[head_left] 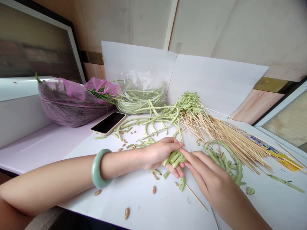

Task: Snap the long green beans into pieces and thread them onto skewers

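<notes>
Two hands fill my view near the middle: the left hand (159, 155) curls narrowly around folded yardlong beans (175, 158), apparently to bunch them; the right hand (211, 171) lies against them, grip unclear to me; bamboo skewers (230, 147) lie right.

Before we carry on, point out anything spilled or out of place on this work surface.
Loose tan seeds lie scattered across the white board, apparently fallen from the long beans. A lone bamboo skewer also lies apart from the main skewer bundle.
</notes>
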`<state>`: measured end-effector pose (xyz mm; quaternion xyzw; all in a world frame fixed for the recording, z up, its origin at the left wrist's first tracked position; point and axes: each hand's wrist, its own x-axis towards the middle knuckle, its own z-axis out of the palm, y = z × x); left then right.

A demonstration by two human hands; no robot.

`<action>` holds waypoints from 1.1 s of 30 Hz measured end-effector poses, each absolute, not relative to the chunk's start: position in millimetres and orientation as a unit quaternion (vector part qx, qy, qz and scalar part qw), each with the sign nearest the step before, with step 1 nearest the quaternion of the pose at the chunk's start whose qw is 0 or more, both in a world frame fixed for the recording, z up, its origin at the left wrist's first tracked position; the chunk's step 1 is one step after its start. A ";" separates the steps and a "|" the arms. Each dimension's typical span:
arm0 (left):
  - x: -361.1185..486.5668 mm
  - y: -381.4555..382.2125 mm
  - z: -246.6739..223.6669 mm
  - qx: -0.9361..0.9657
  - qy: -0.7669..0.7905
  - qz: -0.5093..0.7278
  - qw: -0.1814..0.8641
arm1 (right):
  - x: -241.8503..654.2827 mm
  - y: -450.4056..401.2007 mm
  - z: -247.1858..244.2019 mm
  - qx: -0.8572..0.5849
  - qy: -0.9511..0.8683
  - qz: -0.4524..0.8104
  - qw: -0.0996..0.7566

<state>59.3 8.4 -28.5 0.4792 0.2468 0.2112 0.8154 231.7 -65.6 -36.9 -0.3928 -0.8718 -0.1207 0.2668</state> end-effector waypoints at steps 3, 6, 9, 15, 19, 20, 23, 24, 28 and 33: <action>59.6 9.5 -27.8 0.467 0.241 0.197 0.827 | 230.4 -65.2 -32.7 -0.387 -0.879 -0.132 0.245; 59.5 11.0 -26.8 0.459 0.241 0.182 0.836 | 230.9 -65.1 -32.2 -0.383 -0.886 -0.138 0.224; 59.7 12.7 -27.3 0.449 0.250 0.173 0.840 | 232.1 -65.6 -35.7 -0.399 -0.888 -0.123 0.192; 59.7 15.3 -29.2 0.437 0.257 0.168 0.845 | 234.5 -65.2 -34.7 -0.421 -0.883 -0.096 0.183; 57.0 16.6 -28.2 0.444 0.272 0.185 0.833 | 239.3 -61.6 -29.5 -0.458 -0.843 -0.135 0.247; 55.6 17.3 -27.3 0.455 0.277 0.193 0.824 | 240.9 -60.4 -29.2 -0.467 -0.834 -0.142 0.255; 49.1 21.6 -21.8 0.522 0.300 0.217 0.768 | 244.2 -57.3 -30.8 -0.475 -0.843 -0.120 0.224; 46.3 23.6 -19.0 0.563 0.307 0.214 0.737 | 244.3 -56.7 -31.9 -0.470 -0.854 -0.097 0.200; 35.6 30.6 -6.5 0.794 0.317 0.124 0.503 | 239.7 -56.3 -37.1 -0.448 -0.884 -0.015 0.134; 30.5 29.6 1.8 0.918 0.278 0.076 0.273 | 238.5 -53.0 -41.0 -0.437 -0.884 -0.075 0.151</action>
